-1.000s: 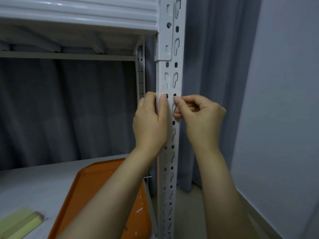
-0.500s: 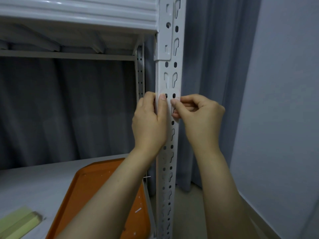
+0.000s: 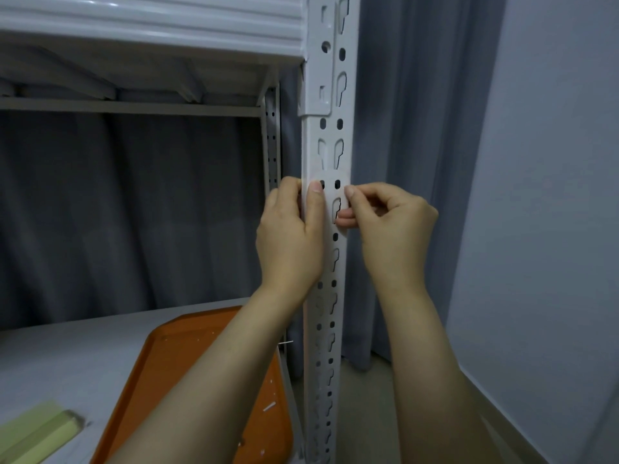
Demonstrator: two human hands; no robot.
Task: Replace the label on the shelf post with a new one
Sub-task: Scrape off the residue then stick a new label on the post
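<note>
The white perforated shelf post (image 3: 330,139) runs upright through the middle of the view. A pale, almost post-coloured label (image 3: 330,195) lies across its front face at hand height, with the post's holes showing through it. My left hand (image 3: 289,242) grips the post from the left, its thumb pressed on the label's left part. My right hand (image 3: 395,226) pinches the label's right edge between thumb and forefinger at the post's right corner. Whether that edge is lifted off the metal I cannot tell.
An orange tray (image 3: 187,363) with small white scraps lies on the grey shelf board (image 3: 67,356) below my left arm. A pale green block (image 3: 40,430) sits at the bottom left. The upper shelf (image 3: 150,25) is overhead. Grey curtain (image 3: 402,162) and a wall (image 3: 552,195) stand to the right.
My right fingertips have shifted a little to the right, from the post's front face to its right edge. My left hand has stayed where it was on the post.
</note>
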